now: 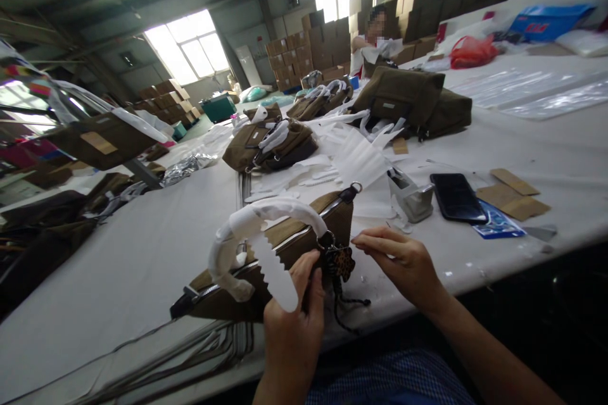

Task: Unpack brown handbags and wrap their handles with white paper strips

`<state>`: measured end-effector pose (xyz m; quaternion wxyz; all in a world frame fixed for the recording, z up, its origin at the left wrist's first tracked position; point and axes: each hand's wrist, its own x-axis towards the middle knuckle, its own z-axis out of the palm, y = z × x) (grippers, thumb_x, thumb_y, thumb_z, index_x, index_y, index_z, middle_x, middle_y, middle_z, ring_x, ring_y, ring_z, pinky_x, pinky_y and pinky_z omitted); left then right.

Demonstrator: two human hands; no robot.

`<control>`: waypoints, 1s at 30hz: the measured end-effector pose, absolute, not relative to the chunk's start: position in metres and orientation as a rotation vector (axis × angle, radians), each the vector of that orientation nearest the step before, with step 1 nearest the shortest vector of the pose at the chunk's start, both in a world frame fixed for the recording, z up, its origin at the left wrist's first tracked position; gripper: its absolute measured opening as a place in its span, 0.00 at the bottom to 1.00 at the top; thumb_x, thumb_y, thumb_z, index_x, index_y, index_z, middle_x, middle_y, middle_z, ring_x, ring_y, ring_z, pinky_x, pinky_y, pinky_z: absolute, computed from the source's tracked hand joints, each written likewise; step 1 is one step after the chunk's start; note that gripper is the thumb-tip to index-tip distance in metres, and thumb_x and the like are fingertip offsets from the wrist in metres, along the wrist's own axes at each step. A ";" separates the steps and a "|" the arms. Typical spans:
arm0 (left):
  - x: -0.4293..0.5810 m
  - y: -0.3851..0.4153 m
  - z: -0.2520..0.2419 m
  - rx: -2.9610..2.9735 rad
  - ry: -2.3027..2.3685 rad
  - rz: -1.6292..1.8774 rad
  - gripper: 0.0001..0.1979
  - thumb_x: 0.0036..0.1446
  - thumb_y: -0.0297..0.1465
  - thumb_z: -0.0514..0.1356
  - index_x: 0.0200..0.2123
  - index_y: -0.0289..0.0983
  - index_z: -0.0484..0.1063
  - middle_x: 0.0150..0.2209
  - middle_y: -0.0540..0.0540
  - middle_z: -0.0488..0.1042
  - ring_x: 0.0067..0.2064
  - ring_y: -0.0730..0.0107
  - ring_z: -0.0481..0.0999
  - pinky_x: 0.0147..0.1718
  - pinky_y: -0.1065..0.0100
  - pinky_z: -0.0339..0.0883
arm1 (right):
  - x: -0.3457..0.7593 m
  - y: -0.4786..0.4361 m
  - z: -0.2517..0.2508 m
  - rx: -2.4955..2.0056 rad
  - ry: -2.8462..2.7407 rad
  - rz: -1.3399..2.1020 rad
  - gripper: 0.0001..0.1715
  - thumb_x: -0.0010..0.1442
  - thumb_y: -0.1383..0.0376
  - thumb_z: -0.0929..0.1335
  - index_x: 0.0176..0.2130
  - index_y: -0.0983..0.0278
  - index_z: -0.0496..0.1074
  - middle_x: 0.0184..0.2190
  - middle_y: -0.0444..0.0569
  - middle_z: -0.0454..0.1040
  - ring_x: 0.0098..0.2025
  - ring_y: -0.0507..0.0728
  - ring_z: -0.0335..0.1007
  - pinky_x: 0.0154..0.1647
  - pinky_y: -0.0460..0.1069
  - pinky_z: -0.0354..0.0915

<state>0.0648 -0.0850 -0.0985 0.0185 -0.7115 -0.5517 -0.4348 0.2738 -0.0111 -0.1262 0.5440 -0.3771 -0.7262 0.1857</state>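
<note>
1. Olive-brown bag (285, 229) sits at near edge of white table (156, 253), slantwise, zipper facing up; it's between and in front of the hands.
2. Bag handle (221, 247) wrapped in white, arched over the zipper; white zigzag-edged strip (278, 272) hangs off it.
3. Left hand (297, 310) at bag's near side, thumb and fingers bent close together next to the charm; can't tell if anything is pinched.
4. Right hand (408, 262) just right of the charm, fingertips bunched, narrow grip; can't tell if something thin is in it.
5. Flower-shaped spotted charm (344, 262) hangs below metal ring (326, 239) at handle's right end; black cord (339, 307) trails down beside it.
6. Right of bag: grey container (411, 199), black phone (458, 197), brown cards (515, 193), blue packet (498, 221) partly under phone.
7. Beyond: white paper strips (361, 158), more brown bags (270, 145) with white-wrapped handles, red plastic bag (472, 52).
8. Far side: co-worker (358, 57) by the table, stacked cartons (327, 44) behind.
</note>
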 end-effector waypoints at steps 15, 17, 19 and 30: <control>0.065 -0.067 -0.076 -2.082 -1.627 -0.902 0.07 0.63 0.28 0.62 0.43 0.39 0.79 0.43 0.46 0.81 0.40 0.62 0.82 0.37 0.68 0.73 | 0.254 -0.015 -0.107 -0.835 -1.879 0.376 0.15 0.66 0.69 0.67 0.47 0.56 0.80 0.41 0.48 0.81 0.39 0.54 0.79 0.42 0.47 0.75; 0.061 -0.064 -0.076 -2.120 -1.613 -0.944 0.06 0.64 0.27 0.60 0.41 0.40 0.78 0.41 0.47 0.81 0.39 0.65 0.81 0.39 0.69 0.72 | 0.255 -0.015 -0.108 -0.841 -1.899 0.351 0.15 0.67 0.69 0.66 0.48 0.57 0.80 0.41 0.48 0.81 0.40 0.54 0.79 0.42 0.47 0.75; 0.054 -0.064 -0.075 -2.117 -1.612 -0.961 0.06 0.65 0.28 0.59 0.41 0.40 0.78 0.41 0.47 0.81 0.38 0.65 0.81 0.40 0.68 0.71 | 0.260 -0.015 -0.111 -0.872 -1.905 0.304 0.15 0.66 0.70 0.67 0.48 0.57 0.79 0.42 0.47 0.81 0.41 0.54 0.79 0.42 0.46 0.74; 0.061 -0.083 -0.065 -2.136 -1.998 -1.816 0.11 0.62 0.41 0.62 0.34 0.39 0.72 0.46 0.44 0.81 0.45 0.61 0.82 0.42 0.67 0.77 | 0.286 -0.042 -0.098 -1.128 -1.414 0.750 0.09 0.60 0.59 0.73 0.37 0.61 0.81 0.30 0.48 0.80 0.24 0.52 0.71 0.25 0.47 0.68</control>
